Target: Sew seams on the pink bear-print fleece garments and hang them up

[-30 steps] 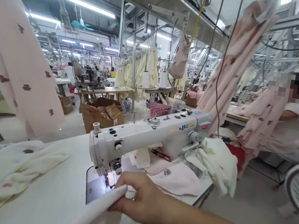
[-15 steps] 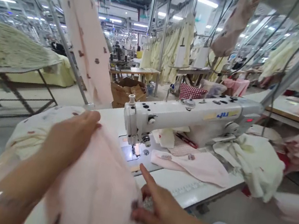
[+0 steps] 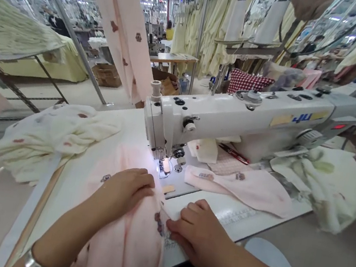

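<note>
Through the head camera I have the pale pink cloth printed with small brown motifs (image 3: pixel 127 245) spread at the front of the white table (image 3: pixel 104 128), just before the white, long-armed sewing machine (image 3: pixel 235 116). My left hand (image 3: pixel 125 191) lies palm down on it, fingers bent over the fabric; I cannot tell whether they grip a fold or only press. My right hand (image 3: pixel 204 233) pinches the cloth's right edge between thumb and forefinger, the other fingers curled in. As I judge it, I am at the laying-out and aligning stage: the cloth is on the table and its far part reaches close to the lit metal presser foot (image 3: pixel 162 167), but I cannot make out any of it under the foot. I see no finished seam on what shows, so the stitching itself seems left to do. Beyond my right hand, a smaller pale pink printed piece (image 3: pixel 250 193) lies flat and apart, held by neither hand; a crumpled cream printed bundle (image 3: pixel 57 138) sits to the left.
</note>
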`<state>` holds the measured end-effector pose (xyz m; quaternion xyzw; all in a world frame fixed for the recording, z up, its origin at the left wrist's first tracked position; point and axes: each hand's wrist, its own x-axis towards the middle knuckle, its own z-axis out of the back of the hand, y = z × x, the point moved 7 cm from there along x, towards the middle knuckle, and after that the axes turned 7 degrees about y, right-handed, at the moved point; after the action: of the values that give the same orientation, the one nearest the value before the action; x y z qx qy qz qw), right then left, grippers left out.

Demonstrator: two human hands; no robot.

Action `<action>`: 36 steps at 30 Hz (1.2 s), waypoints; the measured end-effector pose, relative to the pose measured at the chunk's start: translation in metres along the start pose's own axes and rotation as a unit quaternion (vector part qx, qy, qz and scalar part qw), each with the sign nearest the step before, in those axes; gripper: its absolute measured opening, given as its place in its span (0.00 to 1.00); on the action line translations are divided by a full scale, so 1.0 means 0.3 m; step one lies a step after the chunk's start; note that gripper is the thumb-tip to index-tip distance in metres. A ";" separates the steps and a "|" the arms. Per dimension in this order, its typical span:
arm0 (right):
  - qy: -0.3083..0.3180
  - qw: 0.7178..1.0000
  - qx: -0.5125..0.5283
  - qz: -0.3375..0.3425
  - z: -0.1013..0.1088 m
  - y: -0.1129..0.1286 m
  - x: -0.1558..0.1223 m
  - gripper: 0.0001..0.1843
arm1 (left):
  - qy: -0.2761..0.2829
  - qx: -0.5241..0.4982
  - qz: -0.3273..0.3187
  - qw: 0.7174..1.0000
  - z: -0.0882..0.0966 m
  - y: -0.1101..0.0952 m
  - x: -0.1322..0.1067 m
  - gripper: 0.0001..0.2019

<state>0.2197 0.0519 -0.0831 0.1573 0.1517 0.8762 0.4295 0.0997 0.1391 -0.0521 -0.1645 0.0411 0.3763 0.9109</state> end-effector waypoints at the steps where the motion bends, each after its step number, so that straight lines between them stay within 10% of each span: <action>1: 0.002 1.000 -0.009 0.004 0.002 0.005 -0.002 0.06 | 0.001 -0.007 0.005 1.000 0.005 0.006 -0.001 0.08; 9: 0.022 0.998 -0.026 0.062 -0.026 0.081 -0.011 0.19 | -0.025 0.063 0.019 0.998 -0.060 -0.023 0.038 0.09; 15: -0.033 0.991 -0.020 0.126 -0.006 0.115 -0.003 0.08 | -0.063 0.052 0.006 0.997 -0.117 -0.002 0.025 0.11; 27: -0.015 0.989 -0.037 0.143 -0.007 0.061 -0.021 0.14 | -0.078 0.091 0.077 0.990 -0.027 -0.045 0.050 0.08; 36: -0.030 0.978 -0.067 0.195 0.017 0.037 0.015 0.10 | -0.126 0.096 0.038 0.987 -0.167 -0.094 -0.041 0.14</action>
<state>0.2111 0.0498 -0.0735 0.1810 0.0462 0.9462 0.2643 0.1130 0.0957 -0.0892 -0.0260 -0.0315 0.4223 0.9055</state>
